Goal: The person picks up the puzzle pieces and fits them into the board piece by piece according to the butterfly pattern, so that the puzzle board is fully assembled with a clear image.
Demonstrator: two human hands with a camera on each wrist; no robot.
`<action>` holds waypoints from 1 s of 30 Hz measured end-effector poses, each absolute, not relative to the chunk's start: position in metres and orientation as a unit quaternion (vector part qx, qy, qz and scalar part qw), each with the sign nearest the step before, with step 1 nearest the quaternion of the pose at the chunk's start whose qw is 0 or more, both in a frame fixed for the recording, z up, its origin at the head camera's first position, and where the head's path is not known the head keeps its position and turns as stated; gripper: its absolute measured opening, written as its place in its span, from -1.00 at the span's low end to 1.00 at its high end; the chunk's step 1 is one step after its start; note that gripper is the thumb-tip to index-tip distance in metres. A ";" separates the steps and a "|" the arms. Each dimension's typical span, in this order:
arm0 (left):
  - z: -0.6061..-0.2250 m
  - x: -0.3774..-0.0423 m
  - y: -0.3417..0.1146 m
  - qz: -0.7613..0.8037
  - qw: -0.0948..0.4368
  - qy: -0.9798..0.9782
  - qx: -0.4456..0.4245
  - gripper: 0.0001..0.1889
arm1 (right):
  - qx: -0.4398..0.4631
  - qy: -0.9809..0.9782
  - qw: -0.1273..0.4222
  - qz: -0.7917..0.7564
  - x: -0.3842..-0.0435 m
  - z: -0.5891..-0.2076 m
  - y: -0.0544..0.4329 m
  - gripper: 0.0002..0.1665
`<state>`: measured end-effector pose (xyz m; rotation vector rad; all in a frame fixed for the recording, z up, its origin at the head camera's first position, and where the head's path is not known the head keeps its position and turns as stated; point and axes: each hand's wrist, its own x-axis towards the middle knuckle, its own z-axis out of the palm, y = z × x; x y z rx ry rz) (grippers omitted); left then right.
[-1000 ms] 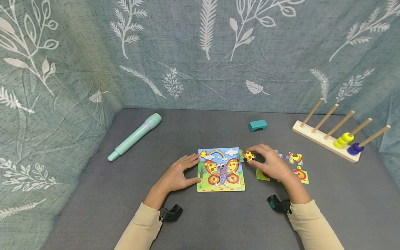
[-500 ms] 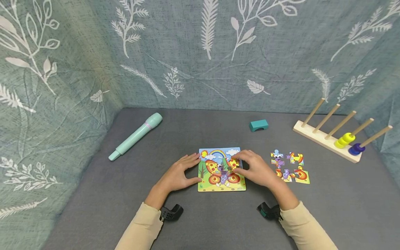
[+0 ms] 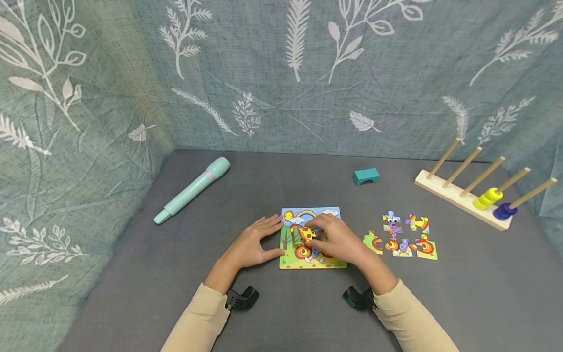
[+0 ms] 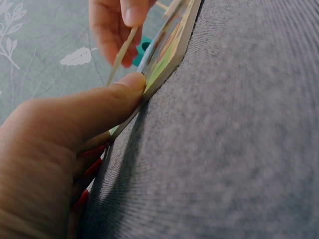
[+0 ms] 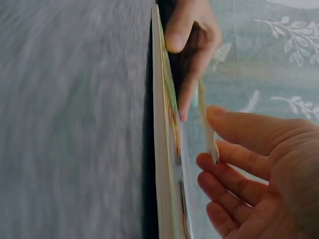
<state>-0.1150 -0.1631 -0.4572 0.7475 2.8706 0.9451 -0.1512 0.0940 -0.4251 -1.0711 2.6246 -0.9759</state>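
Note:
A butterfly jigsaw board lies flat near the middle of the table. At its left edge rests my left hand, thumb on the lower left side and straight fingers at the upper left. My right hand is over the board and pinches a jigsaw piece with red and yellow wing print. In the right wrist view this thin piece is held edge-on between thumb and fingers, apart from the board. My hand hides part of the board's right half.
Several loose jigsaw pieces lie right of the board. Behind them are a teal arch block and a wooden peg rack with yellow and blue beads. A mint toy microphone lies at left. A patterned curtain hangs behind.
My right hand has carried the jigsaw piece leftward from beside the board's right edge to over its left-middle part. The left hand stays at the board's left edge.

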 end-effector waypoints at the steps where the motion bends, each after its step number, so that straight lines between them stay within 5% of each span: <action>1: -0.457 -0.115 -0.163 0.304 0.014 0.922 0.241 -0.26 | -0.357 0.873 0.072 -0.323 -0.151 -0.425 0.091 -0.60; 30: -0.456 -0.117 -0.164 0.315 0.014 0.916 0.247 -0.27 | -0.334 0.897 0.025 -0.289 -0.145 -0.441 0.066 -0.60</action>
